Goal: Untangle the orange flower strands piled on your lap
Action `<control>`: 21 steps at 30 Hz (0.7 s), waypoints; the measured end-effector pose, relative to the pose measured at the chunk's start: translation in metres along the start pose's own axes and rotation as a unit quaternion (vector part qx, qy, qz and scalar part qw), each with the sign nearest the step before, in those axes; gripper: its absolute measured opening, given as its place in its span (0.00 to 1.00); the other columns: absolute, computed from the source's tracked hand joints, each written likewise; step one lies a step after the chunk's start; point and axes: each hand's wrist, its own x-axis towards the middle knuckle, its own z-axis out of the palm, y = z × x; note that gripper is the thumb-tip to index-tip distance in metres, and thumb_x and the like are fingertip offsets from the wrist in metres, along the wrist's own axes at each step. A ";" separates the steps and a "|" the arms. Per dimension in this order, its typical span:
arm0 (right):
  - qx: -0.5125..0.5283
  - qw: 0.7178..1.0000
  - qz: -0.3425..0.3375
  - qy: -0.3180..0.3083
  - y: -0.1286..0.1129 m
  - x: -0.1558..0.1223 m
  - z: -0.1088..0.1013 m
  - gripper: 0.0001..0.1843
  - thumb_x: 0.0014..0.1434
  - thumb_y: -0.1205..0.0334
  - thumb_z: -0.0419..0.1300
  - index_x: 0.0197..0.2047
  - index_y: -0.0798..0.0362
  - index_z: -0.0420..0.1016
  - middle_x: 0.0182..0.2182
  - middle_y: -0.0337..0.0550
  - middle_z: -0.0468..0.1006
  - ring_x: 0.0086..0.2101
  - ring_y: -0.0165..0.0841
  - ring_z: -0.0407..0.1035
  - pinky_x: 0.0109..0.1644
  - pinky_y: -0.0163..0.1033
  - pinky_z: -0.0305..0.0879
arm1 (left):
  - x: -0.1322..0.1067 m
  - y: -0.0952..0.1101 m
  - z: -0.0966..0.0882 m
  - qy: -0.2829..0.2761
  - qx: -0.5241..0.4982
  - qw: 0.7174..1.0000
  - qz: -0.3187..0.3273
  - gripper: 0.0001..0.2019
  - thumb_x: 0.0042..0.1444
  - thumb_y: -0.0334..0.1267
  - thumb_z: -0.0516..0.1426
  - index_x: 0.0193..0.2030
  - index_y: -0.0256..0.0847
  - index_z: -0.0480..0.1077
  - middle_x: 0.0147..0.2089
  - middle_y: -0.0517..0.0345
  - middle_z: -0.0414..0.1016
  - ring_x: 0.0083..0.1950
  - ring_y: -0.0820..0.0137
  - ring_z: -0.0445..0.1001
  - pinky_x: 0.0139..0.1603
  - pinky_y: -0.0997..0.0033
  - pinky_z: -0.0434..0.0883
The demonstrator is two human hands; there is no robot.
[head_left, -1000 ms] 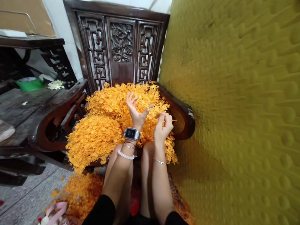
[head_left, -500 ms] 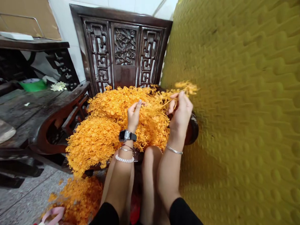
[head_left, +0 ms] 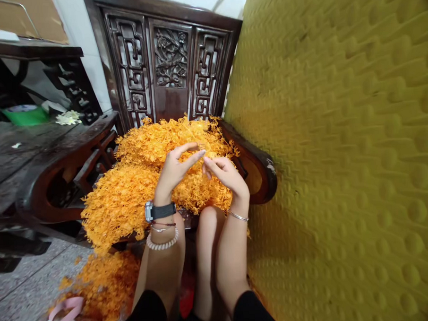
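Observation:
A heap of small orange plastic sprigs (head_left: 144, 182) covers the seat of a dark carved wooden chair (head_left: 167, 58). Both my hands hover over the heap's right side. My left hand (head_left: 173, 169), with a watch and bead bracelets on the wrist, has its thumb and forefinger curved toward each other. My right hand (head_left: 227, 174) reaches in with fingers extended, its fingertips meeting those of the left. What the fingertips pinch, if anything, is lost against the orange heap.
A tall yellow mass of bumpy material (head_left: 341, 155) fills the right side. More orange sprigs (head_left: 99, 284) lie on the grey floor beside a pink-handled bag (head_left: 65, 318). At left stands a dark wooden table (head_left: 25, 150) with a green dish (head_left: 24, 114).
My right hand, which had swung a sprig up toward the yellow mass, has come back down without it. Both hands have met over the heap.

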 end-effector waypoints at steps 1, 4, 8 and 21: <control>-0.022 1.000 0.003 -0.010 0.000 0.000 0.002 0.24 0.59 0.49 0.47 0.21 0.55 0.68 0.17 0.36 0.68 0.22 0.27 0.63 0.32 0.35 0.58 | 0.000 -0.002 0.002 0.014 0.013 1.000 0.003 0.13 0.49 0.43 0.59 0.41 0.40 0.73 0.46 0.51 0.76 0.49 0.66 0.71 0.54 0.62 0.64; -0.101 0.995 0.020 -0.013 -0.001 -0.002 0.005 0.21 0.58 0.49 0.49 0.26 0.55 0.72 0.24 0.39 0.74 0.27 0.29 0.67 0.34 0.36 0.61 | 0.001 -0.009 0.005 0.045 0.006 0.999 0.004 0.09 0.50 0.41 0.58 0.35 0.39 0.74 0.41 0.51 0.77 0.46 0.67 0.72 0.52 0.62 0.66; -0.145 0.989 0.004 0.030 -0.009 -0.014 0.001 0.14 0.56 0.53 0.54 0.40 0.51 0.74 0.40 0.43 0.77 0.42 0.34 0.69 0.50 0.42 0.60 | 0.002 -0.013 0.006 0.091 -0.035 0.995 0.008 0.08 0.50 0.41 0.58 0.31 0.39 0.74 0.37 0.53 0.77 0.42 0.69 0.73 0.48 0.65 0.67; 0.098 0.971 -0.012 0.216 -0.025 -0.009 0.002 0.11 0.56 0.54 0.55 0.35 0.50 0.75 0.37 0.41 0.77 0.42 0.32 0.69 0.53 0.42 0.60 | -0.003 -0.005 0.000 0.155 -0.218 0.964 0.007 0.15 0.57 0.50 0.48 0.36 0.44 0.70 0.49 0.56 0.73 0.55 0.65 0.68 0.53 0.60 0.67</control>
